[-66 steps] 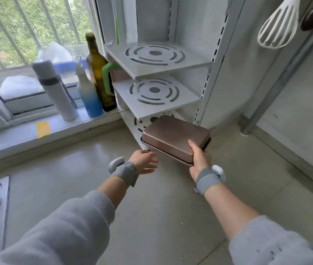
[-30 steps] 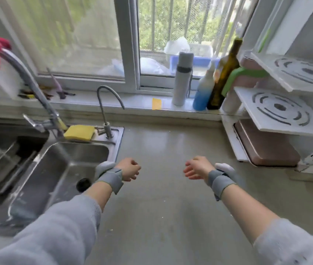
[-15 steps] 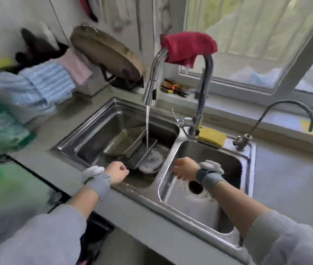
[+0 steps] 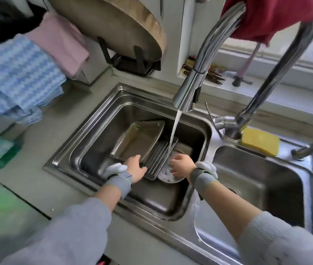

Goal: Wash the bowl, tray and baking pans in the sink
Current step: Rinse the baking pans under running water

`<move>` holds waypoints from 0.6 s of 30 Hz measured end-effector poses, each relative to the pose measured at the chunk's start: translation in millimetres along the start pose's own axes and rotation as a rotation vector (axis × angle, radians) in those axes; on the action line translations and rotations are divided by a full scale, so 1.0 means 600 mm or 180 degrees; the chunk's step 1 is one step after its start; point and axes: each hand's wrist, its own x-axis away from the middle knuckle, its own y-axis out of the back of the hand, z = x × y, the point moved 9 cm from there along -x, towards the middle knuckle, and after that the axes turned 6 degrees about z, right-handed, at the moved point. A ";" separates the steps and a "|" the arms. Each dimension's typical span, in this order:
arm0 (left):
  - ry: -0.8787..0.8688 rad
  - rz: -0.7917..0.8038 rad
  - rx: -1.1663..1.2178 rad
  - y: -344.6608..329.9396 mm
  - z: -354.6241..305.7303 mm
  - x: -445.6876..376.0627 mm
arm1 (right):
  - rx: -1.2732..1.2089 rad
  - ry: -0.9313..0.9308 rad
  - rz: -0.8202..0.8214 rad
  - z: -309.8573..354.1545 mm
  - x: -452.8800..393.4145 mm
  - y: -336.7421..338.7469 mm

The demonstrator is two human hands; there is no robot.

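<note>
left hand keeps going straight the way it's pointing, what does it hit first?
Most likely the ridged tray: the left hand reaches forward with fingertips at its near-left edge, beside the baking pan. Depth is unclear, so it may already be touching.

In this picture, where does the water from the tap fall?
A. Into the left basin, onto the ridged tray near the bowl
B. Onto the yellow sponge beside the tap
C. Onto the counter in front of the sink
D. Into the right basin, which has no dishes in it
A: the stream from the tap drops into the left basin and meets the ridged tray just above the bowl.
</note>
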 end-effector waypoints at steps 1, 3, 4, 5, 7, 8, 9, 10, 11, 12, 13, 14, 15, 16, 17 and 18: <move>-0.0009 0.0019 -0.0034 -0.005 -0.001 -0.020 | -0.0070 -0.0079 -0.0012 -0.007 -0.012 -0.010; -0.0044 0.0095 -0.0146 -0.017 -0.008 -0.048 | -0.0262 -0.0153 -0.0031 -0.014 -0.027 -0.022; -0.0056 0.0164 -0.0211 -0.024 -0.010 -0.066 | -0.0364 -0.0186 -0.0055 -0.014 -0.037 -0.025; -0.0075 0.0226 -0.0289 -0.029 -0.013 -0.082 | -0.0508 -0.0224 -0.0117 -0.014 -0.045 -0.024; -0.0133 0.0297 -0.0540 -0.033 -0.014 -0.112 | -0.0823 -0.0334 -0.0297 -0.019 -0.059 -0.025; -0.0150 0.0297 -0.0666 -0.032 -0.011 -0.124 | -0.0944 -0.0378 -0.0384 -0.021 -0.064 -0.027; -0.0200 0.0299 -0.0767 -0.029 -0.011 -0.132 | -0.1007 -0.0430 -0.0443 -0.022 -0.067 -0.031; -0.0246 0.0255 -0.0832 -0.025 -0.011 -0.137 | -0.1084 -0.0467 -0.0459 -0.023 -0.069 -0.036; -0.0276 0.0208 -0.0872 -0.020 -0.010 -0.143 | -0.1161 -0.0493 -0.0495 -0.025 -0.070 -0.040; -0.0342 0.0177 -0.0987 -0.013 -0.013 -0.150 | -0.1318 -0.0537 -0.0576 -0.027 -0.071 -0.044; -0.0346 0.0117 -0.1064 -0.009 -0.013 -0.148 | -0.1366 -0.0541 -0.0590 -0.026 -0.068 -0.047; -0.0405 0.0095 -0.1169 -0.005 -0.018 -0.145 | -0.1443 -0.0544 -0.0624 -0.027 -0.067 -0.048; -0.0447 0.0057 -0.1154 -0.001 -0.021 -0.141 | -0.1487 -0.0535 -0.0611 -0.026 -0.068 -0.050; -0.0544 0.0027 -0.1094 0.003 -0.028 -0.136 | -0.1565 -0.0514 -0.0641 -0.025 -0.069 -0.050; -0.0631 0.0003 -0.0982 0.007 -0.034 -0.131 | -0.1631 -0.0484 -0.0663 -0.018 -0.071 -0.048; -0.0716 -0.0012 -0.0869 0.007 -0.038 -0.122 | -0.1707 -0.0438 -0.0676 -0.012 -0.071 -0.047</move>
